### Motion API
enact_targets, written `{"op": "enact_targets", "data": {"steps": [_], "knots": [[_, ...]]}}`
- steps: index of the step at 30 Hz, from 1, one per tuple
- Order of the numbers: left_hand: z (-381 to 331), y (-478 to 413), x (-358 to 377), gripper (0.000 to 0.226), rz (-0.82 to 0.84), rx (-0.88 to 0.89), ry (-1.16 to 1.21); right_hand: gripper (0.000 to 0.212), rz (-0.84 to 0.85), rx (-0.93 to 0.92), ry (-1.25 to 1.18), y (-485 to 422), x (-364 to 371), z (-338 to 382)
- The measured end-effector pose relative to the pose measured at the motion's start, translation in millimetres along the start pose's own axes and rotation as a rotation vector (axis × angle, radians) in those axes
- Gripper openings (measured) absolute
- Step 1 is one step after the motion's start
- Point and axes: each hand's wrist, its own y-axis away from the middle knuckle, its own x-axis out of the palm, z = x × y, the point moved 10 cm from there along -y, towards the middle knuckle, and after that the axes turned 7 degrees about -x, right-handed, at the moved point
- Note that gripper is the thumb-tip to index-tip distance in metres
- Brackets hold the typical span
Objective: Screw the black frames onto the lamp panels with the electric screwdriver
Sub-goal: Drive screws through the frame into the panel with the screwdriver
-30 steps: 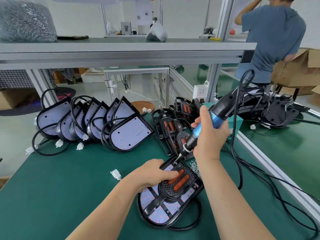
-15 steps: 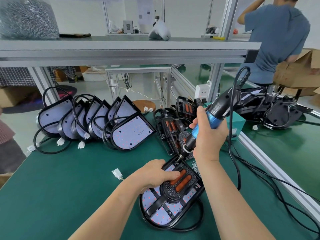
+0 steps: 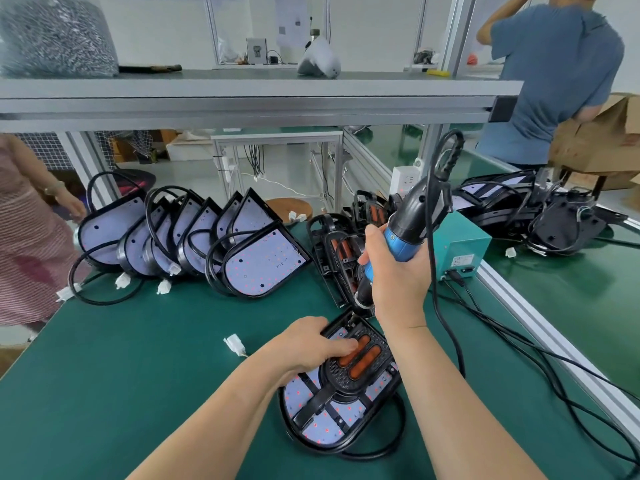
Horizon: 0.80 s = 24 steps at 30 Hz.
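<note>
We see the right hand (image 3: 398, 285) wrapped tight round the blue-black electric screwdriver (image 3: 405, 233), tool tilted, bit down at the far edge of the black frame (image 3: 349, 372). The left hand (image 3: 308, 344) lies on that frame, fingers stretched out and pressing, gripping nothing. The frame sits on the lamp panel (image 3: 322, 420), flat on the green desk (image 3: 138, 375) near us. Behind left, bare lamp panels (image 3: 263, 261) lean in a row; spare frames (image 3: 332, 251) are piled just behind the screwdriver.
</note>
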Motion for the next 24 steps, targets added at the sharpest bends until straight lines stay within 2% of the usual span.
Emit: {"op": "enact_targets", "data": {"steps": [6, 9, 12, 16, 18, 21, 24], "knots": [[-12.1, 1.3, -3.8, 0.04, -0.006, 0.04, -0.178, 0.018, 0.09, -0.027, -0.005, 4.6, 8.0, 4.8], [-13.7, 2.8, -2.2, 0.041, 0.035, 0.039, -0.135, 0.023, 0.152, -0.022, -0.016, 6.2, 13.3, 8.0], [-14.8, 4.8, -3.6, 0.046, 0.029, 0.04, -0.159, 0.011, 0.146, -0.008, -0.114, -3.2, 12.8, 22.3], [-11.7, 3.4, -3.5, 0.037, 0.101, 0.03, -0.228, 0.016, -0.076, 0.001, -0.258, -33.7, -28.9, 44.3], [-11.0, 4.5, -4.7, 0.048, 0.143, 0.014, -0.27, 0.021, -0.232, 0.061, -0.28, -43.7, -67.8, 37.1], [-13.2, 6.0, -5.1, 0.064, 0.189, -0.001, -0.374, 0.02, -0.452, 0.254, -0.363, -39.5, -129.8, 1.4], [-27.0, 6.9, -6.7, 0.072, 0.076, 0.011, -0.614, 0.02, -0.621, 0.389, -0.427, -19.3, -181.3, -33.0]]}}
